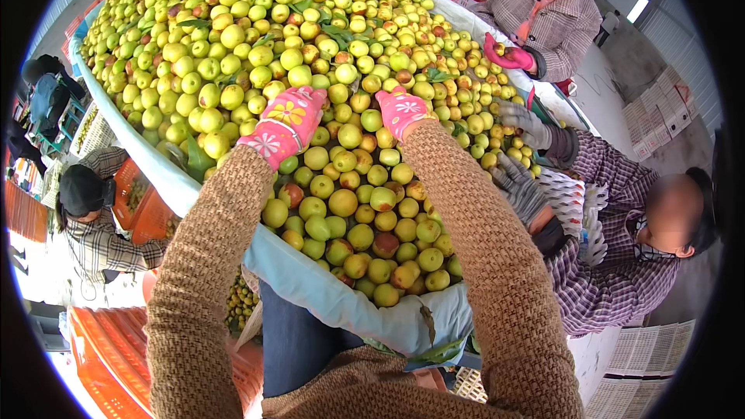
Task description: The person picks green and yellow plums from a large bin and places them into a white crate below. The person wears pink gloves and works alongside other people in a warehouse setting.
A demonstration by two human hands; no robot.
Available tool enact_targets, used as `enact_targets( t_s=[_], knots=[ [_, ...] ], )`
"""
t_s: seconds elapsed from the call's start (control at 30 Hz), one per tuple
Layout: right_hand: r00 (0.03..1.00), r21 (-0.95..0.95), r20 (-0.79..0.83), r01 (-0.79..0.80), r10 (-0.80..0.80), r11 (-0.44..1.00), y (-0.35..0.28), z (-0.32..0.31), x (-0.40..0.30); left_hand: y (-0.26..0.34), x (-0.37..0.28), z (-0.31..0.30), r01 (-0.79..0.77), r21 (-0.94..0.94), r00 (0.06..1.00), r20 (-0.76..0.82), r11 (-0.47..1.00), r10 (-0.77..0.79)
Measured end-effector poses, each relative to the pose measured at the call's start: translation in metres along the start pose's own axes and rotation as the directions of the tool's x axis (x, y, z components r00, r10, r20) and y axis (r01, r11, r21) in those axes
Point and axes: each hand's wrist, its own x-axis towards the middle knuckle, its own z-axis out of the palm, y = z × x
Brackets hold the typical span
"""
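A large heap of green and reddish-brown jujube fruits (343, 202) fills a bin edged with light blue cloth (326, 297). My left hand (289, 122), in a pink flowered glove, lies on the heap at its left middle, fingertips among the fruits. To the right of it, my right hand (401, 109), in a matching glove, rests on the fruits with its fingers pointing away from me. The fingertips of both hands are partly hidden, so whether either holds a fruit cannot be told. Green leaves (343, 35) are scattered over the heap beyond my hands.
At the right, a person (617, 256) in grey gloves reaches into the heap. Another person (541, 17) in pink gloves handles fruits at the top right. A capped person (87, 198) is beside orange crates (131, 201) at the left. More orange crates (105, 355) stand at lower left.
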Motion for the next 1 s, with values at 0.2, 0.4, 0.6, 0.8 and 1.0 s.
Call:
enact_targets(
  t_s=[0.2, 0.4, 0.6, 0.8, 1.0],
  knots=[
    [0.998, -0.080, -0.035, 0.054, -0.057, 0.995, 0.015, 0.003, 0.002, 0.005, 0.031, 0.013, 0.096, 0.072, 0.968, 0.226, 0.993, -0.110],
    [0.998, -0.178, -0.052, 0.037, -0.047, 0.983, 0.021, 0.012, 0.005, 0.028, 0.018, 0.022, 0.049, 0.122, 0.954, 0.289, 0.991, -0.083],
    [0.990, -0.208, 0.117, 0.104, -0.081, 0.973, 0.002, -0.002, 0.014, 0.042, -0.006, -0.001, -0.041, 0.035, 0.959, 0.283, 0.999, 0.029],
    [0.932, -0.163, 0.361, 0.090, -0.025, 0.983, -0.011, -0.028, 0.014, 0.052, -0.026, 0.004, -0.114, 0.093, 0.970, 0.225, 0.989, 0.091],
    [0.919, -0.032, 0.300, 0.279, -0.257, 0.960, -0.011, -0.030, -0.072, 0.084, -0.036, -0.006, -0.111, 0.008, 0.935, 0.340, 0.994, 0.102]
  ],
)
